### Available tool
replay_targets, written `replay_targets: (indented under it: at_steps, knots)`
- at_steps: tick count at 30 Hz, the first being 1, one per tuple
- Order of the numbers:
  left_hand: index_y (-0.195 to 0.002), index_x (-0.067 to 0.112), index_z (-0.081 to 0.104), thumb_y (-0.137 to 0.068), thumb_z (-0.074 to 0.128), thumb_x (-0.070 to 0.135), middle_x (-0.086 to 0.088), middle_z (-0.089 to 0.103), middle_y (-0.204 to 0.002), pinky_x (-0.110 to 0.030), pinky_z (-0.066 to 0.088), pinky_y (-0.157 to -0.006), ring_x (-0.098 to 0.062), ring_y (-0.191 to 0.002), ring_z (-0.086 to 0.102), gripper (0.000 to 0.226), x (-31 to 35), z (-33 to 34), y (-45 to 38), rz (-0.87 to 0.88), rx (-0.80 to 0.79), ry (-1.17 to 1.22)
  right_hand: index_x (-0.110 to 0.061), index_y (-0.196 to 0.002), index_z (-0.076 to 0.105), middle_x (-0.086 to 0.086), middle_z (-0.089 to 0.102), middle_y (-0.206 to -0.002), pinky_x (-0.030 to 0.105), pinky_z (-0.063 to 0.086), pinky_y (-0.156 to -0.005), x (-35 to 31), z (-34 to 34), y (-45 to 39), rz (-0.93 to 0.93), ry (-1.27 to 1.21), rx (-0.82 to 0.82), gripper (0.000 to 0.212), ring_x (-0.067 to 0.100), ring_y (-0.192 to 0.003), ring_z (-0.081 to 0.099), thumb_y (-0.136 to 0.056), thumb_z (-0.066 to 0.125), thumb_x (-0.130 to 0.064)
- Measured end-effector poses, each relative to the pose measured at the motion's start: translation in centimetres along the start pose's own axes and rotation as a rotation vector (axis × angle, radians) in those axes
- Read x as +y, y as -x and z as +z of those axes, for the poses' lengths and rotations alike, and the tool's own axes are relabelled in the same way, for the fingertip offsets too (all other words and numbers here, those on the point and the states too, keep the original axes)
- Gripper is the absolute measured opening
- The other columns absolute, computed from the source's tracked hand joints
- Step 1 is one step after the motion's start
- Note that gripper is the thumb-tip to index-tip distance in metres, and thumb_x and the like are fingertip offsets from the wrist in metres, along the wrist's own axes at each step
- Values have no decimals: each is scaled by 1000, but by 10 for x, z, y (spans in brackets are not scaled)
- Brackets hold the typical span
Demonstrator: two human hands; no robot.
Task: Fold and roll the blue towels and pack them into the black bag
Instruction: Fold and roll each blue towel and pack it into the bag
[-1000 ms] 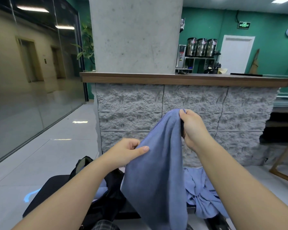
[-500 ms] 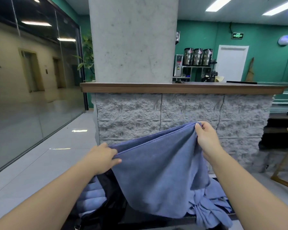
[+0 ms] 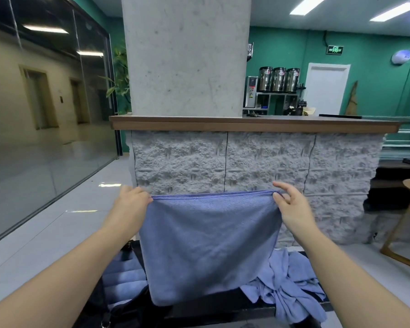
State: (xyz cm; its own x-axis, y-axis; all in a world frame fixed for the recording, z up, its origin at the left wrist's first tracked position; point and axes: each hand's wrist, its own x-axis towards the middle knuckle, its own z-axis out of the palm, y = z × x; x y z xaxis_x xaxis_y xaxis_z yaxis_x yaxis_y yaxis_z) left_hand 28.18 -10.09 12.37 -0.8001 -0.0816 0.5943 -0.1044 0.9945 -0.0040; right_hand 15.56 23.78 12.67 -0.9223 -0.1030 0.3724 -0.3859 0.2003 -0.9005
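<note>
My left hand [image 3: 131,204] and right hand [image 3: 291,207] pinched the blue towel [image 3: 206,245] (spread taut) by its top corners.

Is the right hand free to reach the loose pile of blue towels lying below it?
Probably not yet. The right hand pinches a top corner of the held-up blue towel, the left hand the other. The towel pile itself lies uncovered below.
</note>
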Motion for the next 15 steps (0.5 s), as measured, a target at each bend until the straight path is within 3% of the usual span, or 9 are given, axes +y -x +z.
replay_targets:
  at_steps: [3, 4, 7, 10, 15]
  knots:
    - [-79, 14, 62, -90, 54, 3, 1, 56, -83, -33, 38, -68, -23, -88, 40, 17, -3, 5, 3, -164, 33, -18, -15, -113, 62, -4, 60, -109, 20, 39, -86, 1, 1, 0, -11, -8, -25, 23, 6, -108, 51, -96, 50, -6]
    - [-90, 13, 63, -96, 45, 10, 0, 57, -94, -33, 39, -73, -23, -96, 42, 20, -4, 4, 2, -185, 20, -24, -14, -107, 63, -4, 63, -105, 20, 40, -84, 3, 2, -1, -7, -8, -28, 19, 8, -104, 55, -95, 51, -5]
    - [-104, 9, 63, -99, 38, 13, -6, 56, -106, -34, 42, -82, -25, -102, 48, 26, -7, 2, 0, -212, -41, 36, -14, -93, 64, -4, 68, -90, 21, 44, -69, 7, 2, -3, 15, 26, -36, 13, 12, -88, 61, -94, 54, -7]
    - [-115, 5, 60, -98, 39, 8, -10, 54, -115, -31, 38, -87, -28, -107, 50, 27, -7, 3, 2, -243, -63, 110, -15, -89, 65, 1, 69, -86, 28, 46, -70, 11, 4, -5, 33, 85, -16, 9, 16, -82, 62, -92, 57, -10]
    - [-117, 8, 59, -97, 37, 5, -11, 58, -116, -27, 36, -85, -28, -108, 49, 30, -17, 4, 5, -323, -92, 130, -12, -80, 69, -2, 66, -68, 23, 46, -64, 6, 7, 0, 57, 50, -43, 9, 11, -64, 55, -85, 66, -5]
